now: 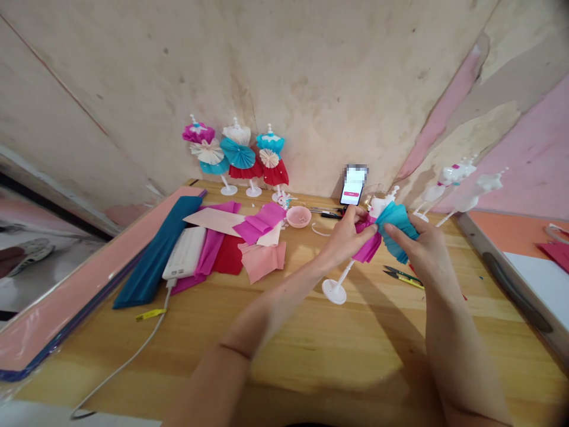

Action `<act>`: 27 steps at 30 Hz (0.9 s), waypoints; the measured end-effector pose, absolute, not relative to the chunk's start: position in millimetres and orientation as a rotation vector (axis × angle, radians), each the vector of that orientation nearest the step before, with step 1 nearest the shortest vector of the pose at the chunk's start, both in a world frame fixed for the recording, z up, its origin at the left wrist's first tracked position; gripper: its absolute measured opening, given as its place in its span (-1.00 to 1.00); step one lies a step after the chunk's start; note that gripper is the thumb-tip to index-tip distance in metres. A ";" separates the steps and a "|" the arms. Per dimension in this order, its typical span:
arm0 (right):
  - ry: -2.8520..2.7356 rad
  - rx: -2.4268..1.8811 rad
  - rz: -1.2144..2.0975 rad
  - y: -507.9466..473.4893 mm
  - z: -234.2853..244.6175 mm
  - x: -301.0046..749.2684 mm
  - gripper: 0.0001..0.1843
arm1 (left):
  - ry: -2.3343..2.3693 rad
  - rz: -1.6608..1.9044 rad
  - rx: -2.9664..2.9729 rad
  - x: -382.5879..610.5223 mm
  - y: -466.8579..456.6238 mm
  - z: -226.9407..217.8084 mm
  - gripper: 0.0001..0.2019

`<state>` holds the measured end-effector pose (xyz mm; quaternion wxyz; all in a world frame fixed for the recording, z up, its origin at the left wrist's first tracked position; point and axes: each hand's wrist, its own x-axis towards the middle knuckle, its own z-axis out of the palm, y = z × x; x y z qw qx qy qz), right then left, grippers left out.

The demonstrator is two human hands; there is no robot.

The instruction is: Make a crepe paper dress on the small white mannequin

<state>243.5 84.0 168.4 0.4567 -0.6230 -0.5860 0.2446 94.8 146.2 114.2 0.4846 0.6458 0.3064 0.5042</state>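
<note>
A small white dress form (381, 205), tilted on its stand, wears a magenta crepe-paper skirt (368, 248). My left hand (349, 237) is closed at its waist, the thumb reaching to the edge of a blue pleated paper piece (397, 228). That pleated piece fans out against the form's right side. Between thumb and fingers, my right hand (424, 246) pinches its outer part. The round white base (334, 292) of the stand rests on the wooden table. Some fingertips are hidden behind the paper.
Yellow-handled thread snips (402, 276) lie below the right hand. Behind stand a phone (354, 185) and a pink bowl (299, 217). Coloured crepe paper (164, 249) and a white power bank (185, 254) with a cable lie left. Dressed forms (240, 155) line the wall; bare forms (482, 188) stand right.
</note>
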 end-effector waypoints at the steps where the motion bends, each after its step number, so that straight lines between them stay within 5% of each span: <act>1: -1.424 -1.528 0.619 84.1 168.8 242.7 -0.63 | 0.737 1.225 1.571 94.8 145.9 114.5 -0.76; 18: -1.599 -1.709 0.005 87.8 156.8 239.1 -0.67 | 0.720 1.217 1.571 97.1 145.4 112.4 -0.78; 27: -1.610 -1.726 -0.048 87.3 159.0 239.7 -0.69 | 0.649 1.190 1.638 94.2 145.1 117.2 -0.66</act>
